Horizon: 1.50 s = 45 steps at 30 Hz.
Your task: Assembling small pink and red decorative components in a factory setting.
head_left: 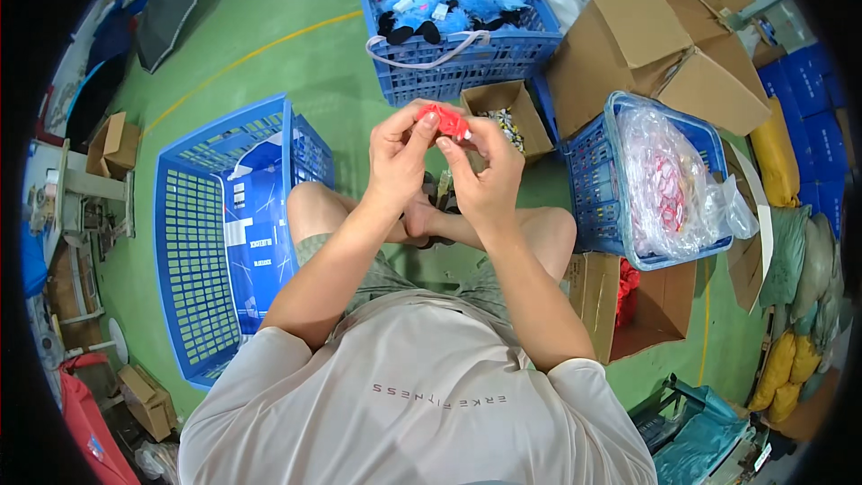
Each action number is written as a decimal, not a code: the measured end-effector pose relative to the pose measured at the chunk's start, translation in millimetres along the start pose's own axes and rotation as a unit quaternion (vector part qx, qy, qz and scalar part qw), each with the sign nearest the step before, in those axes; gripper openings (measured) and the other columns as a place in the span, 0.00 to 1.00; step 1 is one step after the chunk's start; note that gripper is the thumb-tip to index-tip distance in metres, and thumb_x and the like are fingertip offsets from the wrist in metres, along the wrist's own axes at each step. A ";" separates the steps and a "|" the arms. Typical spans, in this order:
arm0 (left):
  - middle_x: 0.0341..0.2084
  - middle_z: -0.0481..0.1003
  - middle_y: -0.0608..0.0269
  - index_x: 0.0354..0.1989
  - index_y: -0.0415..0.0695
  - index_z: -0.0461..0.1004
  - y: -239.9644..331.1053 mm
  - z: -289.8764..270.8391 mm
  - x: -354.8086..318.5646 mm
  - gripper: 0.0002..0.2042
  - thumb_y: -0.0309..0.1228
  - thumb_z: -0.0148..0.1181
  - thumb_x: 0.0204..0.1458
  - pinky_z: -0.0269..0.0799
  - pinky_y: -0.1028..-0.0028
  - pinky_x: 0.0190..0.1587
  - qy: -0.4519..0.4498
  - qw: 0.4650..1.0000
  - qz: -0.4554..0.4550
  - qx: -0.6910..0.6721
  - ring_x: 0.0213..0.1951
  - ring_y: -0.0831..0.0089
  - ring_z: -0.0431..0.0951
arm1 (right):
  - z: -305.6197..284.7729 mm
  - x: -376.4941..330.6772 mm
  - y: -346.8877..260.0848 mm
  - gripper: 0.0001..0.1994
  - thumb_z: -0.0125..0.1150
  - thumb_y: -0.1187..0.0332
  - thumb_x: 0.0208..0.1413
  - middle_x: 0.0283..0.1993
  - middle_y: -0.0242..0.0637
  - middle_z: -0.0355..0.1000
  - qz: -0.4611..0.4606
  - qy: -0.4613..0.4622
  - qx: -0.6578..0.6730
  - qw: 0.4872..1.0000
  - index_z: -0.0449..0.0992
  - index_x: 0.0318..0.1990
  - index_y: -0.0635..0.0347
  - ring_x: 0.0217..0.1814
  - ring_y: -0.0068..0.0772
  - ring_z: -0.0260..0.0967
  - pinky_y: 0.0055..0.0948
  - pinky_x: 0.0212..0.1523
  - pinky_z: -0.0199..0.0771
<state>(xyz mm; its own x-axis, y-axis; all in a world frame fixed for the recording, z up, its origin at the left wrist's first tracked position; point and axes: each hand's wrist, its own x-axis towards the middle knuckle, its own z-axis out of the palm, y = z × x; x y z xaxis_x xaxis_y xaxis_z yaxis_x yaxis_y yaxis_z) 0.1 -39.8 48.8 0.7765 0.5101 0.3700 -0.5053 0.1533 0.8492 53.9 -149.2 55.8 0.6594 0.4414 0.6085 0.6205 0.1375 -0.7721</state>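
Both hands (446, 160) pinch a small red piece (448, 120), mostly hidden by fingers.

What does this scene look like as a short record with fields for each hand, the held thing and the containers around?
left hand: pinches the small red item
right hand: grips the same item from the other side
front: blue crate of blue and black plush pieces
left: blue crate, tipped on its side
right: blue basket with a clear bag
floor: green
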 end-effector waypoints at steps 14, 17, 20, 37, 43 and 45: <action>0.40 0.80 0.59 0.39 0.34 0.79 1.9 8.6 -1.5 0.09 0.22 0.51 0.61 0.65 0.82 0.29 0.034 0.993 0.029 0.105 0.29 0.80 0.69 | 13.3 -1.8 6.4 0.05 0.53 0.76 0.59 0.28 0.39 0.71 0.035 0.015 0.018 0.999 0.74 0.39 0.65 0.24 0.32 0.62 0.31 0.27 0.64; 0.44 0.79 0.57 0.42 0.34 0.79 -4.9 3.9 0.4 0.10 0.23 0.50 0.63 0.68 0.82 0.35 0.057 0.988 -0.073 0.123 0.34 0.78 0.72 | 22.1 4.9 3.5 0.05 0.53 0.76 0.59 0.28 0.38 0.72 0.041 0.041 0.033 0.998 0.76 0.38 0.65 0.23 0.31 0.60 0.30 0.26 0.63; 0.46 0.79 0.56 0.42 0.34 0.79 -2.6 3.1 1.2 0.10 0.23 0.50 0.63 0.69 0.82 0.37 0.070 0.987 -0.106 0.095 0.35 0.78 0.73 | 19.6 9.9 -6.9 0.06 0.53 0.76 0.59 0.27 0.38 0.73 0.058 0.038 0.046 0.996 0.77 0.38 0.66 0.23 0.30 0.59 0.29 0.25 0.62; 0.36 0.78 0.62 0.34 0.38 0.79 29.1 5.6 31.3 0.04 0.17 0.60 0.53 0.64 0.81 0.34 -0.207 0.950 0.038 0.232 0.32 0.79 0.70 | 0.2 -13.2 26.6 0.06 0.57 0.75 0.57 0.23 0.34 0.72 0.182 -0.068 0.143 0.970 0.78 0.35 0.68 0.22 0.24 0.64 0.24 0.24 0.65; 0.30 0.74 0.65 0.33 0.38 0.79 24.6 8.5 22.2 0.04 0.16 0.62 0.50 0.62 0.80 0.34 -0.162 0.963 0.036 0.214 0.31 0.78 0.67 | -5.6 -26.9 25.8 0.05 0.59 0.74 0.55 0.28 0.37 0.76 0.251 -0.069 0.101 0.960 0.79 0.35 0.67 0.26 0.26 0.68 0.24 0.28 0.68; 0.29 0.74 0.65 0.32 0.38 0.79 27.2 7.6 18.3 0.04 0.16 0.62 0.50 0.62 0.80 0.34 -0.144 0.969 0.023 0.197 0.30 0.77 0.67 | -13.9 -16.6 23.9 0.04 0.62 0.76 0.52 0.34 0.37 0.77 0.136 -0.011 0.080 0.987 0.79 0.34 0.66 0.30 0.29 0.70 0.25 0.32 0.69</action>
<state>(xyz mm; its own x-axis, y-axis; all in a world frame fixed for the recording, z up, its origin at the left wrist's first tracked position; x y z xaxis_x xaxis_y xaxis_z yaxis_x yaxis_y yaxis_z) 3.5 -32.8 81.5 0.8581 0.2430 0.4523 -0.4024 -0.2288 0.8864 63.7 -165.6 29.8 0.7817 0.5006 0.3721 0.3458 0.1486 -0.9264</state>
